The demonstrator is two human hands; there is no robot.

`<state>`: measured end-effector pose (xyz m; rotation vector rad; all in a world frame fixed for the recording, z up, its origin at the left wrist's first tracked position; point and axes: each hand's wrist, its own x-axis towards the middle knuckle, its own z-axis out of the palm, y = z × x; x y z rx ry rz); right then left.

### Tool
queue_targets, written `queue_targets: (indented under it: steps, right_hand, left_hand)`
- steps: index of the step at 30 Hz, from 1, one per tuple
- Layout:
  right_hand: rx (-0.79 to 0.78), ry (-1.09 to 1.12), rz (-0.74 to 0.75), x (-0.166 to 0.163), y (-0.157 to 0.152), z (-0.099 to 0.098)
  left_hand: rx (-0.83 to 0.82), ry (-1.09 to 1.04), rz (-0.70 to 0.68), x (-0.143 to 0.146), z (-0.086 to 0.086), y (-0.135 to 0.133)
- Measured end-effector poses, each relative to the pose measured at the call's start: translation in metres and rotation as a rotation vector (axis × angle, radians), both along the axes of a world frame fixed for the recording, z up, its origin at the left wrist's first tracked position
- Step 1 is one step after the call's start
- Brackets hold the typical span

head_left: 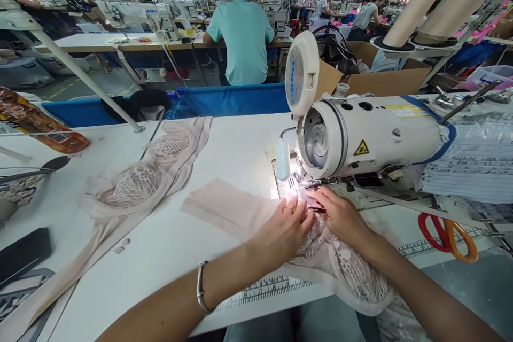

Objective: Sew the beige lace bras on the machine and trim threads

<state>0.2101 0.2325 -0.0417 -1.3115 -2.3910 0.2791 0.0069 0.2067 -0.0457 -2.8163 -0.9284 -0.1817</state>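
Note:
My left hand [285, 227] and my right hand [339, 214] press together on a pale pink lace garment piece [344, 270] just in front of the needle area [295, 181] of a white sewing machine [368, 133]. Both hands have fingers curled and pinched on the fabric edge under the machine's bright lamp. A silver bangle [201, 288] sits on my left wrist. A plain beige fabric panel [224, 206] stretches left from under my left hand.
A pile of lace bra pieces [148, 176] lies on the white table [160, 246] at left. Red and orange scissors [447, 232] rest at right. A dark phone [24, 251] lies at far left. A person in a teal shirt [244, 37] sits ahead with their back turned.

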Motion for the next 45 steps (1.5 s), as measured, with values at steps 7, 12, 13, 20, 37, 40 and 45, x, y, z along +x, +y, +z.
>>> queue_targets:
  steps: [7,12,13,20,37,40,45]
  right_hand:
    - [0.038,-0.079,-0.028,-0.006,0.001,-0.001]
    - [0.101,-0.105,-0.044,-0.013,0.009,-0.002]
    - [0.108,-0.118,-0.048,-0.015,0.011,-0.002]
    - [0.144,-0.213,-0.116,-0.019,0.009,0.011]
    - [0.083,-0.212,-0.113,0.017,-0.024,0.007]
    - [-0.077,-0.362,-0.102,0.014,-0.012,0.018]
    - [-0.16,-0.464,-0.1,0.006,-0.002,0.02]
  left_hand:
    - [-0.215,-0.105,0.014,-0.01,0.004,0.016]
    - [-0.313,-0.233,-0.008,-0.021,0.01,0.031]
    - [-0.319,-0.247,-0.015,-0.023,0.011,0.032]
    - [-0.242,-0.292,0.004,-0.024,0.014,0.035]
    - [-0.151,-0.276,-0.178,-0.019,0.004,0.033]
    - [-0.163,-0.309,-0.176,-0.02,0.004,0.034]
    - [-0.171,-0.32,-0.192,-0.022,0.006,0.034]
